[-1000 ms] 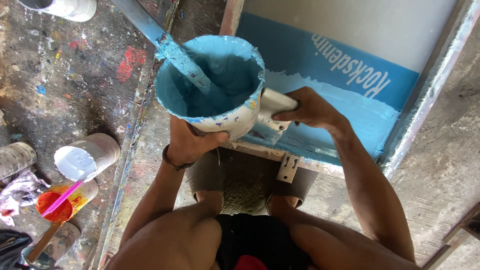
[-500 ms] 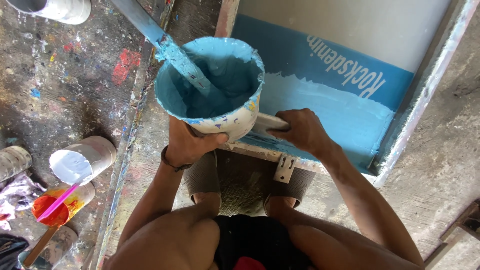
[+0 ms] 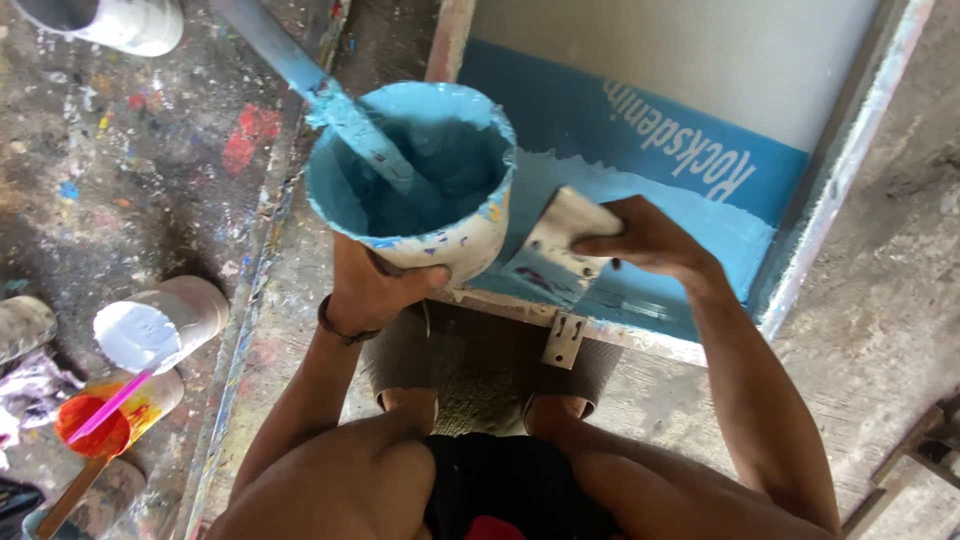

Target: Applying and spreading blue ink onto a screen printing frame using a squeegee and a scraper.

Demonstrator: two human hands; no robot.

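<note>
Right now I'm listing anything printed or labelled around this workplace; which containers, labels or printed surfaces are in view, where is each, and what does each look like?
Printed screen panel: ahead, blue band with white lettering, framed.
Paint tub: in the left hand, round, white outside with speckled print, blue inside.
White-lidded jar: on the floor at left, lying on its side.
Orange paint pot: below that jar, round, pink stick in it.
No screens or signs.

Screen-printing workshop, by my read from the head camera. A framed printing screen (image 3: 800, 270) lies flat with blue ink spread across its mesh. Concrete floor (image 3: 150, 180) is spattered with red, blue and white paint. Open pots stand at left: one white (image 3: 150, 325), one orange with a pink stirrer (image 3: 100, 425).
</note>
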